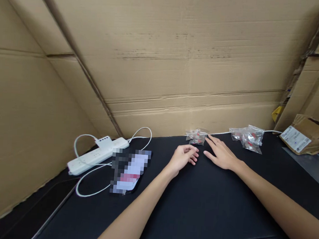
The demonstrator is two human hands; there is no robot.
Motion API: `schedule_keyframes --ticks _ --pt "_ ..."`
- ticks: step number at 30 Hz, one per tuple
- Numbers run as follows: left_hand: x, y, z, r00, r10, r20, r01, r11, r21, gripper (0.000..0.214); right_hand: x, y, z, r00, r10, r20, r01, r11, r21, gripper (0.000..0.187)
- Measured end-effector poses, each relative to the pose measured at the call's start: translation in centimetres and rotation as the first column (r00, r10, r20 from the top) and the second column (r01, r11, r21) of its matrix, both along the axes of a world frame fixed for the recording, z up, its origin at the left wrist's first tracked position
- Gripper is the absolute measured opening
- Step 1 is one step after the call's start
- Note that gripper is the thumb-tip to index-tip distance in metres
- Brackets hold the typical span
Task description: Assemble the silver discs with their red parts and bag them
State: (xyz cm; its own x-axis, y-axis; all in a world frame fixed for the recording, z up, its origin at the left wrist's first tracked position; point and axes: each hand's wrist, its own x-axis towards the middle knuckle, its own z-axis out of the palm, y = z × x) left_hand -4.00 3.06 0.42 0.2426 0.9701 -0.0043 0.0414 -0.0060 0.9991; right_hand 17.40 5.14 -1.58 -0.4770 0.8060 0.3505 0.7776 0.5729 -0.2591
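Observation:
My left hand [183, 157] rests on the black table [196, 207] with its fingers loosely curled and nothing in them. My right hand [221, 153] lies flat beside it, fingers stretched out toward a small clear plastic bag [196, 135] holding little red and silver parts. The fingertips reach almost to that bag; I cannot tell whether they touch it. A second, larger heap of the same clear bags [248, 138] lies further right near the cardboard wall.
A white power strip [97, 155] with white cables lies at the left, next to a phone [129, 170] with a blurred screen. Cardboard sheets [180, 62] wall in the table at the back and left. A flattened cardboard box with a label [304, 140] sits at the right.

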Motion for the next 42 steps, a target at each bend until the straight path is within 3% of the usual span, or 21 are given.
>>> schedule_keyframes --ticks 4,9,16,20,24,28,31,34,36,38,42 --pt "0.1 -0.1 0.0 1.0 -0.001 -0.024 0.001 1.0 0.006 0.02 -0.2 -0.3 0.3 0.992 0.113 0.058 -0.107 0.99 -0.086 0.065" --pt "0.1 -0.2 0.0 0.999 -0.001 -0.044 0.002 1.0 0.01 0.017 -0.2 -0.7 0.9 0.989 0.15 -0.005 -0.15 0.988 -0.032 0.045" --pt "0.2 -0.3 0.1 0.999 -0.002 -0.05 0.003 1.0 0.01 0.014 -0.9 -0.9 0.3 0.995 0.033 -0.094 -0.024 0.995 0.094 0.031" --pt "0.3 -0.4 0.1 0.998 0.012 -0.065 -0.011 1.0 0.015 0.013 -0.7 -0.8 0.2 0.979 0.021 -0.201 -0.005 0.997 0.081 0.017" --pt "0.4 -0.2 -0.3 0.993 0.053 -0.11 -0.048 0.998 0.051 0.015 -0.5 -1.0 0.6 0.969 -0.014 -0.247 0.021 0.999 0.026 0.022" --pt "0.6 -0.6 -0.2 0.975 0.121 -0.189 -0.096 0.986 0.135 0.013 -0.5 -1.2 0.9 0.957 -0.036 -0.287 0.061 0.995 0.079 0.011" --pt "0.8 -1.5 0.2 0.912 0.187 -0.366 -0.064 0.944 0.324 0.013 -0.5 -1.2 0.8 0.973 0.018 -0.231 0.003 0.996 0.092 0.023" --pt "1.1 -2.2 0.2 0.752 0.323 -0.575 0.028 0.856 0.517 0.013 -0.5 -1.2 0.7 0.985 0.0 -0.175 0.012 0.998 0.067 0.027" --pt "1.3 -2.5 0.0 0.681 0.378 -0.627 0.064 0.822 0.566 0.012 -0.5 -1.1 0.6 0.984 -0.035 -0.174 0.046 0.997 0.058 0.035" --pt "1.4 -2.6 -0.4 0.66 0.389 -0.643 0.09 0.808 0.582 0.015 -0.5 -1.0 0.6 0.982 -0.058 -0.182 0.066 0.997 0.036 0.038" --pt "1.4 -2.5 -0.7 0.66 0.361 -0.658 0.129 0.809 0.573 0.021 -0.5 -0.8 0.6 0.968 -0.137 -0.209 0.142 0.99 0.01 0.021"
